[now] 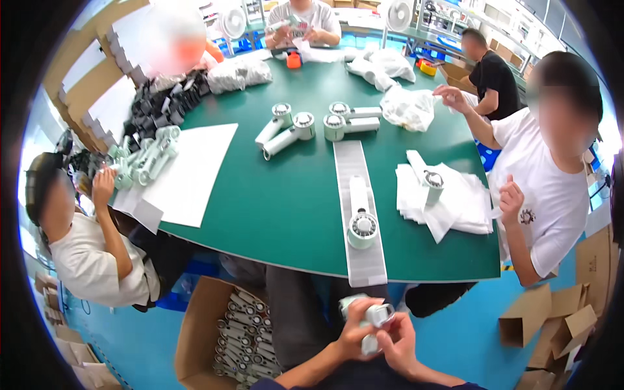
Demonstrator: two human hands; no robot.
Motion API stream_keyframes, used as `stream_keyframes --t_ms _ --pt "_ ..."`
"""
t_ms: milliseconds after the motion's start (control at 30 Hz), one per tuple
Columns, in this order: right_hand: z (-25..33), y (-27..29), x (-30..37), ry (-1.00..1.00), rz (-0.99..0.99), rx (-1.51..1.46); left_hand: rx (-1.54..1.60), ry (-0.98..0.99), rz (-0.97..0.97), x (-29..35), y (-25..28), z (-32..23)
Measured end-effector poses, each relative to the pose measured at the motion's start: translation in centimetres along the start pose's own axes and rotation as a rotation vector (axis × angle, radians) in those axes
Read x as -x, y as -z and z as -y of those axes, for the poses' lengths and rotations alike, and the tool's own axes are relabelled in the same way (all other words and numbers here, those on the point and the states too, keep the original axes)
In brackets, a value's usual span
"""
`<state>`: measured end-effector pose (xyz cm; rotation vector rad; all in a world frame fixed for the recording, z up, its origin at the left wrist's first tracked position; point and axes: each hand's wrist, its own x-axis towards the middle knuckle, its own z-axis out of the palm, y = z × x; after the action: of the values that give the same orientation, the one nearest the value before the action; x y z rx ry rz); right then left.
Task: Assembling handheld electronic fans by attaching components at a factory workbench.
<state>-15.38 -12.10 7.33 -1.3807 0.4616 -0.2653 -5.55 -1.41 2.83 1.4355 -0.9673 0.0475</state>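
Observation:
In front of my lap, below the table's front edge, both hands hold a pale green-white handheld device (378, 314) with a round head. My left hand (351, 333) wraps round it from the left, and the fingers of my right hand (401, 344) press on it from the right. My fingers hide part of its body. On the table just ahead, a similar device (362, 229) with a dial-like round face lies on a long whitish strip (374, 270). Down to my left, an open carton (193, 335) holds many such devices, laid in rows.
Several more devices (303, 125) lie on the green table (279, 201). At right, one device (434, 185) rests on stacked white sheets (468, 211). Co-workers sit left (97, 260), right (546, 169) and across (312, 26). Dark parts (162, 104) are piled back left. Empty cartons (528, 315) stand right.

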Motion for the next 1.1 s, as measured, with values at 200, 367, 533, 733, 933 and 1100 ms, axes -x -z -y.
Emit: stream_keyframes --t_ms 200,367,533,733,933,1100 --pt "0.3 1.2 -9.1 0.527 -0.060 0.400 -0.034 -0.041 -0.069 -10.7 11.7 -2.8" --pt "0.0 2.5 -16.3 0.793 -0.183 0.786 -0.748 -0.095 0.212 -31.2 17.4 2.9" --pt "-1.4 1.8 -16.3 0.853 -0.291 0.935 -1.011 -0.278 0.341 -49.4 18.2 17.2" --pt "-0.6 0.1 -15.7 0.745 -0.409 1.049 -1.140 0.050 0.571 -56.2 16.4 31.0" --pt "-1.1 -0.1 -15.8 0.621 -0.458 1.094 -1.190 0.112 0.757 -57.1 14.7 34.8" --pt "-6.8 1.6 -12.3 0.162 -0.209 1.190 -1.144 0.136 0.752 -56.7 15.4 34.7"
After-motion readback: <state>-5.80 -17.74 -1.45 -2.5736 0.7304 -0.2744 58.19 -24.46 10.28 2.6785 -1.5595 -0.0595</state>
